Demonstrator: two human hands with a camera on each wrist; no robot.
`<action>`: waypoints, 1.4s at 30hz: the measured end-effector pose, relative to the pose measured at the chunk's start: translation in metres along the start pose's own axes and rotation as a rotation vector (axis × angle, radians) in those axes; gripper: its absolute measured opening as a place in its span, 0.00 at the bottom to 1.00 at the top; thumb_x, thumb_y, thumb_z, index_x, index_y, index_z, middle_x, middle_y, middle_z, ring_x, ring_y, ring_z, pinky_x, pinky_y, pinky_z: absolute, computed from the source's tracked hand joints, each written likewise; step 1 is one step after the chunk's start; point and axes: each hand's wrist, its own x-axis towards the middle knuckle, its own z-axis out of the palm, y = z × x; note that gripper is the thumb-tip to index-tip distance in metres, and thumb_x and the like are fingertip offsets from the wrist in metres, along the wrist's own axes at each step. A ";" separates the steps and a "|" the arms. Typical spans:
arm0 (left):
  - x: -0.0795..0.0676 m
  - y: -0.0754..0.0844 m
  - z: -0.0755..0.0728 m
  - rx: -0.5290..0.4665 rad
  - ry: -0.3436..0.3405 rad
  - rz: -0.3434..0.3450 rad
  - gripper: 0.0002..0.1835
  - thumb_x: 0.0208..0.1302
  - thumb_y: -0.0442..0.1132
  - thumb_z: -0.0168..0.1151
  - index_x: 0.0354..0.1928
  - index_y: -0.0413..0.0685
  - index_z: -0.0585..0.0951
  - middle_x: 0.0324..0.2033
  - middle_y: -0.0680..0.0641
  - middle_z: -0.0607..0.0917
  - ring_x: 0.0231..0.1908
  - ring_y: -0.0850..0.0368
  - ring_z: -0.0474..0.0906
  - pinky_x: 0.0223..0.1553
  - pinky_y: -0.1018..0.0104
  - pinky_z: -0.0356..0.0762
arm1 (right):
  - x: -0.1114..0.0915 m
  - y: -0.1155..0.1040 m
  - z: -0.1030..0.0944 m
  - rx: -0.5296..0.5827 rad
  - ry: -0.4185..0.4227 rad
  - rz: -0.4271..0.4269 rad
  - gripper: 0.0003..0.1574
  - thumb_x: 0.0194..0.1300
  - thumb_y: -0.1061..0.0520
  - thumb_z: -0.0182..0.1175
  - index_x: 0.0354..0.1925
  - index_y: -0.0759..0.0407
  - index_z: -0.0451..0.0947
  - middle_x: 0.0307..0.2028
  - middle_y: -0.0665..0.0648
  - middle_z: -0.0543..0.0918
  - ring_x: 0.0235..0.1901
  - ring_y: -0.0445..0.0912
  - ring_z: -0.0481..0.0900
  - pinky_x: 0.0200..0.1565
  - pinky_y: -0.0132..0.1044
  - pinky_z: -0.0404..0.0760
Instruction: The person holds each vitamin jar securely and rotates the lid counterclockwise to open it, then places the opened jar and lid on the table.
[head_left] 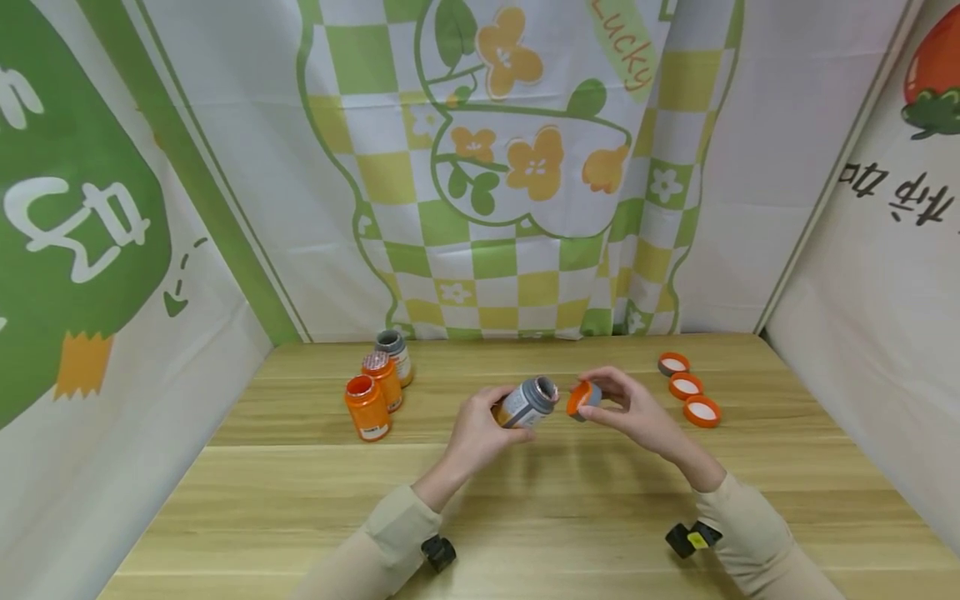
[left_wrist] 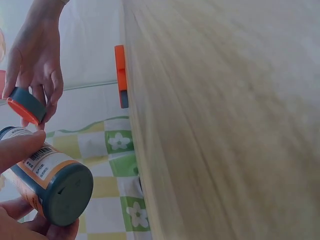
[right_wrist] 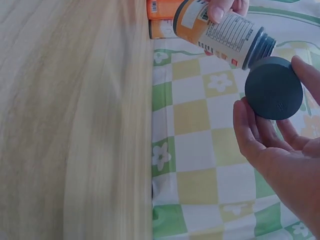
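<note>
My left hand (head_left: 480, 429) grips a grey bottle (head_left: 529, 402) with a white and orange label, held tilted above the table with its uncapped mouth to the right. The left wrist view shows the grey base of the bottle (left_wrist: 69, 195) between thumb and fingers. Just right of the mouth, my right hand (head_left: 628, 412) pinches a screw cap (head_left: 584, 400), grey outside and orange inside. Cap and bottle are apart in the head view. From the right wrist, the flat grey top of the cap (right_wrist: 274, 89) faces the camera, partly overlapping the bottle's neck.
Two orange bottles (head_left: 368, 408) and a grey bottle (head_left: 395, 356), all without caps, stand in a row on the table (head_left: 300, 508) at the left. Three caps (head_left: 702, 411) with white liners lie inside-up at the right. A patterned curtain (head_left: 510, 275) hangs behind.
</note>
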 end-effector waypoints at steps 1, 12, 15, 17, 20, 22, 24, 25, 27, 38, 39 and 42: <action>0.000 -0.001 0.000 -0.003 0.000 0.000 0.33 0.34 0.44 0.74 0.49 0.50 0.76 0.41 0.51 0.78 0.39 0.59 0.74 0.38 0.66 0.74 | 0.000 0.001 -0.001 0.009 0.000 -0.004 0.27 0.55 0.54 0.61 0.54 0.52 0.66 0.52 0.61 0.72 0.51 0.55 0.71 0.43 0.37 0.75; -0.002 -0.006 -0.008 -0.015 0.006 -0.022 0.31 0.34 0.40 0.74 0.48 0.49 0.76 0.39 0.50 0.79 0.37 0.58 0.75 0.36 0.66 0.74 | -0.002 0.011 -0.004 0.066 -0.027 -0.023 0.33 0.49 0.58 0.65 0.53 0.61 0.65 0.52 0.62 0.71 0.49 0.54 0.72 0.45 0.34 0.75; -0.003 -0.007 -0.011 -0.011 0.010 -0.028 0.31 0.33 0.40 0.74 0.47 0.48 0.76 0.39 0.49 0.80 0.36 0.58 0.75 0.36 0.66 0.74 | -0.002 0.014 -0.003 0.056 -0.025 0.004 0.34 0.47 0.58 0.67 0.52 0.61 0.66 0.51 0.60 0.72 0.49 0.53 0.72 0.44 0.34 0.76; -0.003 -0.007 -0.012 -0.011 0.016 -0.029 0.31 0.33 0.40 0.74 0.47 0.47 0.76 0.39 0.48 0.80 0.36 0.58 0.75 0.36 0.65 0.74 | -0.003 0.016 -0.003 0.041 -0.028 0.014 0.34 0.46 0.57 0.68 0.52 0.59 0.66 0.51 0.61 0.72 0.48 0.54 0.72 0.43 0.34 0.76; -0.004 -0.009 -0.014 -0.008 0.023 -0.024 0.31 0.33 0.39 0.74 0.46 0.46 0.77 0.39 0.47 0.80 0.36 0.57 0.75 0.37 0.63 0.75 | -0.003 0.017 -0.003 0.019 -0.036 0.026 0.35 0.44 0.56 0.69 0.51 0.59 0.67 0.51 0.62 0.72 0.48 0.54 0.73 0.43 0.34 0.75; -0.004 -0.011 -0.015 -0.013 0.032 -0.025 0.31 0.32 0.38 0.74 0.46 0.46 0.77 0.38 0.47 0.81 0.37 0.55 0.76 0.37 0.61 0.75 | -0.004 0.018 -0.003 0.002 -0.039 0.032 0.36 0.44 0.55 0.69 0.52 0.59 0.68 0.51 0.61 0.72 0.48 0.53 0.73 0.44 0.33 0.75; -0.004 -0.012 -0.017 -0.019 0.040 -0.022 0.31 0.31 0.37 0.75 0.45 0.46 0.77 0.38 0.47 0.81 0.37 0.54 0.76 0.38 0.60 0.75 | -0.004 0.018 -0.004 -0.021 -0.037 0.042 0.36 0.44 0.54 0.69 0.52 0.58 0.68 0.51 0.59 0.73 0.48 0.52 0.73 0.45 0.32 0.75; -0.004 -0.013 -0.017 -0.022 0.044 -0.019 0.31 0.30 0.37 0.75 0.45 0.46 0.77 0.37 0.47 0.81 0.37 0.53 0.76 0.38 0.59 0.75 | -0.004 0.019 -0.004 -0.034 -0.036 0.045 0.35 0.44 0.54 0.69 0.52 0.56 0.69 0.51 0.58 0.73 0.48 0.52 0.73 0.45 0.32 0.74; -0.004 -0.014 -0.019 -0.027 0.055 -0.023 0.31 0.29 0.35 0.75 0.44 0.46 0.77 0.37 0.47 0.82 0.37 0.53 0.76 0.38 0.59 0.75 | -0.004 0.020 -0.005 -0.062 -0.036 0.050 0.33 0.45 0.53 0.68 0.51 0.54 0.70 0.51 0.58 0.74 0.48 0.51 0.73 0.44 0.32 0.74; -0.006 -0.018 -0.028 -0.018 0.096 -0.042 0.30 0.29 0.33 0.74 0.44 0.45 0.78 0.37 0.47 0.82 0.37 0.55 0.77 0.40 0.61 0.74 | -0.012 0.002 -0.009 -0.146 -0.050 0.082 0.28 0.50 0.53 0.65 0.50 0.55 0.71 0.48 0.60 0.76 0.40 0.46 0.77 0.39 0.33 0.76; -0.006 -0.018 -0.029 -0.019 0.097 -0.046 0.30 0.29 0.32 0.74 0.44 0.45 0.77 0.37 0.46 0.82 0.38 0.55 0.77 0.40 0.61 0.74 | -0.012 0.000 -0.009 -0.161 -0.046 0.084 0.27 0.50 0.53 0.65 0.50 0.55 0.71 0.48 0.60 0.76 0.40 0.47 0.77 0.40 0.33 0.76; -0.007 -0.021 -0.032 -0.025 0.099 -0.065 0.31 0.30 0.32 0.74 0.45 0.44 0.77 0.37 0.46 0.82 0.39 0.54 0.77 0.41 0.60 0.74 | -0.015 -0.004 -0.010 -0.185 -0.043 0.095 0.27 0.51 0.52 0.64 0.50 0.54 0.71 0.47 0.59 0.77 0.39 0.47 0.77 0.38 0.33 0.76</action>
